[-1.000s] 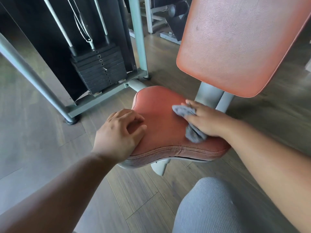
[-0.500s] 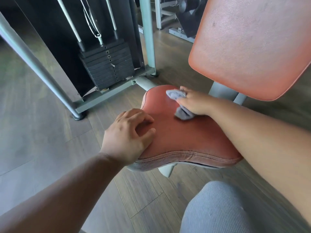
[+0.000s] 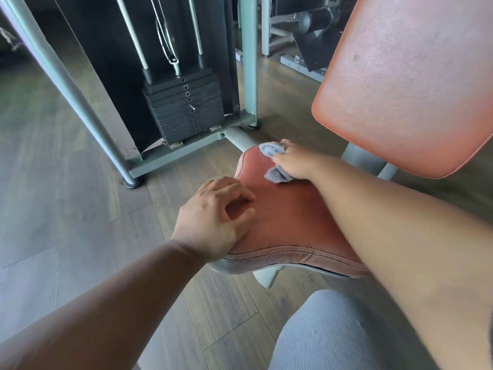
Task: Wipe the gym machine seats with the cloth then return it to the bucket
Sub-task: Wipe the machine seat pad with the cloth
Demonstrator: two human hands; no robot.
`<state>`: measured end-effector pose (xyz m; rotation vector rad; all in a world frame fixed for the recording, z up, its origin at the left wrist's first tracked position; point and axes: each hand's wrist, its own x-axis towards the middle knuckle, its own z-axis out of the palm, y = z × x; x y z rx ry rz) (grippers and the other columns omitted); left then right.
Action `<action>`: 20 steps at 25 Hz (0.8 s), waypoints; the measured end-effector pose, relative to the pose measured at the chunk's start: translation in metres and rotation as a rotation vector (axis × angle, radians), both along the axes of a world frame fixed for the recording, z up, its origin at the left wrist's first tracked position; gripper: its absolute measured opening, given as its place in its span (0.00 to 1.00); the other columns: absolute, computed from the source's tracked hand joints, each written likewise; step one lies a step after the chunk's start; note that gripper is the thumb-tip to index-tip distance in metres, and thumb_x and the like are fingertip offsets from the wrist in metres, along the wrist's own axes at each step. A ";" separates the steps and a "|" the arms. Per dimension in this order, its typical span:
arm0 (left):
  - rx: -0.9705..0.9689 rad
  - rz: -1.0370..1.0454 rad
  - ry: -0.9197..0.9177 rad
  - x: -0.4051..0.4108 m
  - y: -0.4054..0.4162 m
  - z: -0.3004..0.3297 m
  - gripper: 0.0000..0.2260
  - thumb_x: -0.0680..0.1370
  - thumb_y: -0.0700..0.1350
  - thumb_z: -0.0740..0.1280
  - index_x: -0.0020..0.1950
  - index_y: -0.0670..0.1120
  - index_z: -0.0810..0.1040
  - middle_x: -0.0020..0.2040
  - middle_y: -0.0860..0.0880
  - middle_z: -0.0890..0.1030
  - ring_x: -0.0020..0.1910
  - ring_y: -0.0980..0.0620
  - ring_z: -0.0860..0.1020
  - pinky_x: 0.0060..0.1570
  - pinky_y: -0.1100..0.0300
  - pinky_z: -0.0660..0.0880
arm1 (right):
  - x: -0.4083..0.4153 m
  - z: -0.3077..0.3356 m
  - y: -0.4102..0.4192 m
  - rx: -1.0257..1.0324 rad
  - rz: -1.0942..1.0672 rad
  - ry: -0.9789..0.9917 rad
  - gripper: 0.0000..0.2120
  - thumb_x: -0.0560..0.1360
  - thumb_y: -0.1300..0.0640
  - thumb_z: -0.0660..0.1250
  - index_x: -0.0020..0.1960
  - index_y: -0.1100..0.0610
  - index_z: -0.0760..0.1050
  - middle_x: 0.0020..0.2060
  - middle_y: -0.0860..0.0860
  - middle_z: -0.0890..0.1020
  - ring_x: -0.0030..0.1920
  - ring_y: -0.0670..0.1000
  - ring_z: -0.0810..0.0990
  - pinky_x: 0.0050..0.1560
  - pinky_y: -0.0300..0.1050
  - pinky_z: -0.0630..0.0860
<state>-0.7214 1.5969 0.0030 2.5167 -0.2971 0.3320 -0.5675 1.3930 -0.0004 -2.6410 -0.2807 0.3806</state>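
Cloth (image 3: 272, 162) on seat (image 3: 288, 222), right hand (image 3: 296, 162)

No legible text, brand, number or sign appears anywhere in the frame. The weight stack (image 3: 185, 110), upper centre, shows only pin holes; its plates carry no readable markings.

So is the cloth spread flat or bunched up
Bunched up. The cloth is crumpled under the right hand on the seat, with folds poking out either side.
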 end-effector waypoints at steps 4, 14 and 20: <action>0.003 -0.010 0.013 -0.001 0.001 0.001 0.15 0.70 0.61 0.60 0.52 0.59 0.79 0.57 0.64 0.76 0.59 0.60 0.72 0.56 0.58 0.71 | -0.033 0.002 0.026 0.008 0.171 -0.068 0.31 0.76 0.38 0.54 0.78 0.44 0.60 0.78 0.46 0.61 0.78 0.52 0.57 0.75 0.50 0.56; -0.029 -0.004 0.031 -0.002 0.002 0.001 0.08 0.71 0.57 0.64 0.45 0.56 0.73 0.52 0.62 0.75 0.54 0.58 0.71 0.46 0.57 0.70 | -0.130 0.015 -0.014 0.018 -0.080 -0.215 0.25 0.79 0.51 0.62 0.75 0.53 0.67 0.76 0.46 0.66 0.76 0.48 0.62 0.73 0.41 0.58; -0.018 -0.066 0.298 -0.001 0.004 0.034 0.07 0.73 0.52 0.70 0.48 0.53 0.78 0.57 0.58 0.76 0.59 0.54 0.71 0.54 0.55 0.73 | -0.148 0.074 0.006 -0.084 -0.174 0.000 0.26 0.79 0.49 0.60 0.74 0.58 0.68 0.72 0.54 0.71 0.71 0.56 0.70 0.69 0.48 0.67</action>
